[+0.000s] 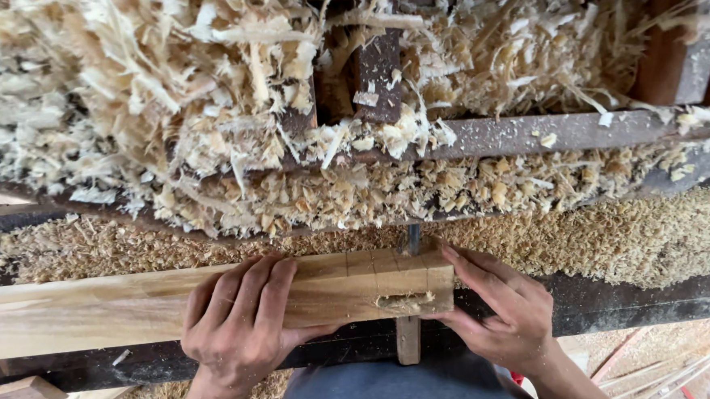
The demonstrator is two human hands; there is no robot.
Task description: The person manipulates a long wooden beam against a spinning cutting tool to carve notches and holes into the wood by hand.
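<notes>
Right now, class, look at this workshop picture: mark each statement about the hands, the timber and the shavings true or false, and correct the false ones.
1. The left hand lies over the top of the pale wooden beam. True.
2. The right hand holds a hammer. False: it holds no tool; it rests at the beam's end.
3. A slot is cut in the beam's side near its end. True.
4. The bench behind the beam is swept clean. False: wood shavings and sawdust are heaped there.
5. Pencil lines mark the beam's top near the end. True.
6. The beam stands upright. False: it lies flat, running left to right.
</notes>
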